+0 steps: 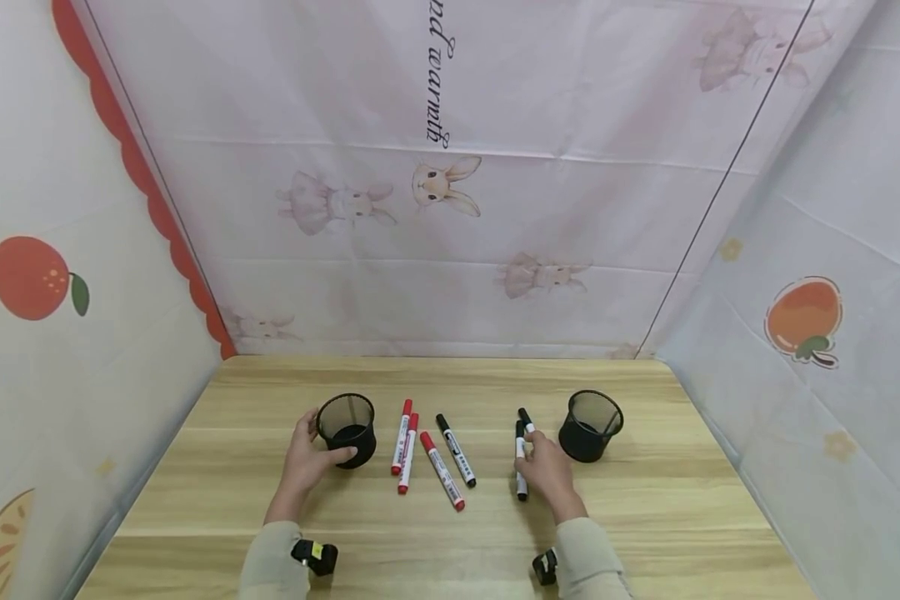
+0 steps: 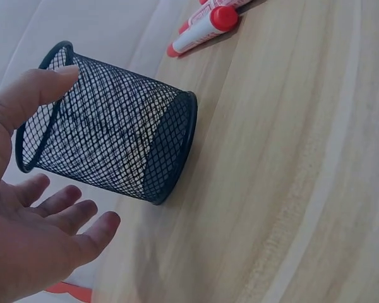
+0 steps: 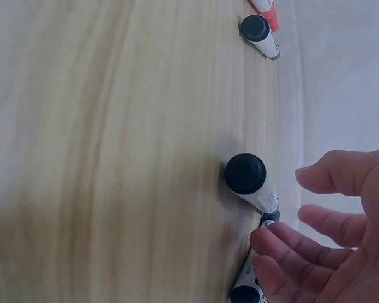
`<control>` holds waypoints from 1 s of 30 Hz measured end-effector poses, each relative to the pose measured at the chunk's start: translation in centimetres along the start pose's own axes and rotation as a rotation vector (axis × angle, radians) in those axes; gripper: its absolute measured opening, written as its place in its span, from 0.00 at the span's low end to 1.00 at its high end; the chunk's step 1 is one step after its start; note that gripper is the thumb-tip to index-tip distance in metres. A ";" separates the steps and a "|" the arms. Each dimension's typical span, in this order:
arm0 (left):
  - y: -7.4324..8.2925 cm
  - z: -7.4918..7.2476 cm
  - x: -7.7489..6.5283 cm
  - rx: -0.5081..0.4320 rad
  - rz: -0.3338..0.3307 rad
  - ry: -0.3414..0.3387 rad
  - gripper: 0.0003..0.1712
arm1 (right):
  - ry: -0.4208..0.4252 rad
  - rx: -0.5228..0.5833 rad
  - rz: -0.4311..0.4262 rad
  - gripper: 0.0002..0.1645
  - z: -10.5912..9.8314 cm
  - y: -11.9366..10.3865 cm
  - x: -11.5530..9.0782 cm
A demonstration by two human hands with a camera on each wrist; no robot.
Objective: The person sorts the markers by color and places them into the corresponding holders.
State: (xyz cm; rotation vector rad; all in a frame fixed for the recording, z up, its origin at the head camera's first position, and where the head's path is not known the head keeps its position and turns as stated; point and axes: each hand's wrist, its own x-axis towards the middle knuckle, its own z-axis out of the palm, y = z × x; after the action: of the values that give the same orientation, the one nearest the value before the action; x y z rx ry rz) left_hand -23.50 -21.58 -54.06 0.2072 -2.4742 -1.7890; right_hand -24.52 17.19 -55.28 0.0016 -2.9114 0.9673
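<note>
On the left, a black mesh pen cup [image 2: 117, 129] stands upright on the table. My left hand [image 1: 305, 461] is spread beside it, thumb overlapping its wall near the rim and the relaxed fingers on the other side, apart from it in the left wrist view. Two black-capped white markers [image 1: 521, 479] lie right of the middle, under and beside my right hand [image 1: 551, 473]. In the right wrist view its thumb and fingers are parted close over a marker [image 3: 252, 180], nothing pinched between them. In the head view the hand partly hides one marker.
Three red markers [image 1: 442, 471] and another black marker [image 1: 457, 452] lie between the hands. A second black mesh cup [image 1: 587, 440] stands just beyond my right hand. Printed cloth walls [image 1: 435, 317] border the wooden table [image 1: 465, 558] at the back and sides.
</note>
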 end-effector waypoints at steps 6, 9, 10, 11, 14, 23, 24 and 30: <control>-0.5 0.0 0.6 -0.018 -0.007 -0.009 0.63 | -0.028 -0.026 0.070 0.31 0.0 -0.4 0.0; -0.8 0.1 0.9 -0.032 -0.003 -0.007 0.64 | -0.051 -0.026 0.097 0.33 0.0 -0.7 0.1; -0.9 0.1 0.9 -0.040 0.000 -0.008 0.64 | -0.057 -0.022 0.103 0.34 0.0 -0.8 0.0; -1.0 0.1 1.0 -0.048 0.001 -0.007 0.63 | -0.061 -0.020 0.109 0.34 0.0 -0.9 0.0; -1.2 0.2 1.0 -0.063 0.003 -0.011 0.63 | -0.071 -0.012 0.117 0.36 0.3 -0.9 -0.1; -1.3 0.5 1.0 -0.102 0.034 -0.020 0.62 | -0.080 -0.008 0.102 0.36 0.6 -0.7 0.4; -1.4 0.5 1.0 -0.104 0.035 -0.021 0.62 | -0.082 -0.010 0.100 0.35 0.6 -0.7 0.5; -1.8 0.5 1.4 -0.110 0.054 -0.043 0.61 | -0.086 -0.008 0.097 0.31 0.8 -0.5 1.4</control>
State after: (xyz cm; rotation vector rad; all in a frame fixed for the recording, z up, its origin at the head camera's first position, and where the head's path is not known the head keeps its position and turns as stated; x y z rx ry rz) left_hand -24.81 -21.90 -55.89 0.0951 -2.3756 -1.9204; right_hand -25.93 16.37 -55.51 -0.1020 -3.0194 0.9937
